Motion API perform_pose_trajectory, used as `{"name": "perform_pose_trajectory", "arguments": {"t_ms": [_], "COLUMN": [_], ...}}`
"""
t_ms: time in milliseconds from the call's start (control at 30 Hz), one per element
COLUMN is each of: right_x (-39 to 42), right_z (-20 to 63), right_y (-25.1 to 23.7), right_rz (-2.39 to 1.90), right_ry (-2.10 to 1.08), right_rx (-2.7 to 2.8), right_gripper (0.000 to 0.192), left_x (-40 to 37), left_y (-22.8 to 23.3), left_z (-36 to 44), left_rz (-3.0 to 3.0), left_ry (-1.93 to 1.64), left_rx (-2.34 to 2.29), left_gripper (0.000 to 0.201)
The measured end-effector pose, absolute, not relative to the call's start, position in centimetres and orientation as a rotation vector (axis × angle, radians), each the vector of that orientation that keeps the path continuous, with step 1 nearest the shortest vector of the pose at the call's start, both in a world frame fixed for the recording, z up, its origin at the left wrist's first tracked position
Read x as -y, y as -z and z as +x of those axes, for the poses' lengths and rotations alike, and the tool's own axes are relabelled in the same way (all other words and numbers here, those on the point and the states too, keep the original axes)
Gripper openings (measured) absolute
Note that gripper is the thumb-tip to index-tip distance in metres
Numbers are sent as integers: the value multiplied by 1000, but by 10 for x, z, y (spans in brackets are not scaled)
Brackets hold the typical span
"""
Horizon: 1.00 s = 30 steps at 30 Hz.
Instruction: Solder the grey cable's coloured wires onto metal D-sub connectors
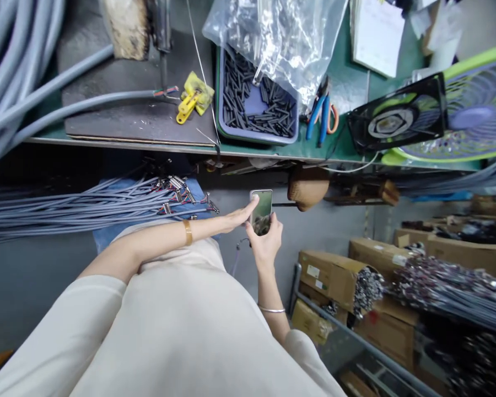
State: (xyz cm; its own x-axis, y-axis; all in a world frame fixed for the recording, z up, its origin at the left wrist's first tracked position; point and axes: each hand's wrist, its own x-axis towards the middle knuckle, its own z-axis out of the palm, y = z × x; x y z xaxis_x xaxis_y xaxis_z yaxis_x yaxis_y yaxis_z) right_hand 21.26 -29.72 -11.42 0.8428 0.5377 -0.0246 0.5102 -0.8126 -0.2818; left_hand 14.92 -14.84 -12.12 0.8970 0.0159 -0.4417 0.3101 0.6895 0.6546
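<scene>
A smartphone (pixel 263 208) is gripped low along its edges in my right hand (pixel 267 242), below the bench's front edge. Its screen faces up toward me. My left hand (pixel 240 216) reaches in from the left, fingers stretched out, with a fingertip at the phone's upper left part. Nothing is held in that hand. To the left of the hands lies a bundle of grey cables (pixel 124 204) with metal connectors and coloured wires at their ends, over a blue cloth (pixel 103 240).
On the green bench (pixel 242 148) stand a bin (pixel 254 135) of short black tubes, blue-handled pliers (pixel 324 118), a yellow clip (pixel 186 107) and a black fan (pixel 400 116). Thick grey cable (pixel 103 102) lies at left. Cardboard boxes (pixel 330 275) and a metal rail (pixel 351 331) are at right.
</scene>
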Motion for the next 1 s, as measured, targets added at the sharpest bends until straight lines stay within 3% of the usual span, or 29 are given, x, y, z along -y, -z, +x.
{"name": "perform_pose_trajectory", "arguments": {"t_ms": [100, 200, 300, 400, 567, 800, 1000], "right_x": [302, 313, 328, 345, 360, 365, 387], "right_z": [194, 193, 201, 208, 209, 220, 215], "right_y": [96, 72, 50, 43, 58, 56, 73], "right_rz": [-2792, -2781, -2607, -2474, -2504, -2524, -2531], "right_ry": [-184, -221, 29, 298, 57, 390, 154], "right_rx": [819, 973, 1121, 1199, 1653, 1208, 1414], "right_gripper": [94, 76, 48, 38, 42, 60, 77], "left_x": [170, 173, 164, 158, 169, 181, 168], "left_y": [117, 113, 111, 112, 114, 121, 113], "left_z": [157, 155, 154, 155, 151, 146, 151], "left_rz": [603, 455, 279, 108, 71, 96, -7], "left_ry": [218, 252, 280, 332, 408, 548, 369], "left_rx": [-441, -405, -330, -240, -237, -101, -217], "left_gripper": [90, 98, 108, 117, 113, 122, 109]}}
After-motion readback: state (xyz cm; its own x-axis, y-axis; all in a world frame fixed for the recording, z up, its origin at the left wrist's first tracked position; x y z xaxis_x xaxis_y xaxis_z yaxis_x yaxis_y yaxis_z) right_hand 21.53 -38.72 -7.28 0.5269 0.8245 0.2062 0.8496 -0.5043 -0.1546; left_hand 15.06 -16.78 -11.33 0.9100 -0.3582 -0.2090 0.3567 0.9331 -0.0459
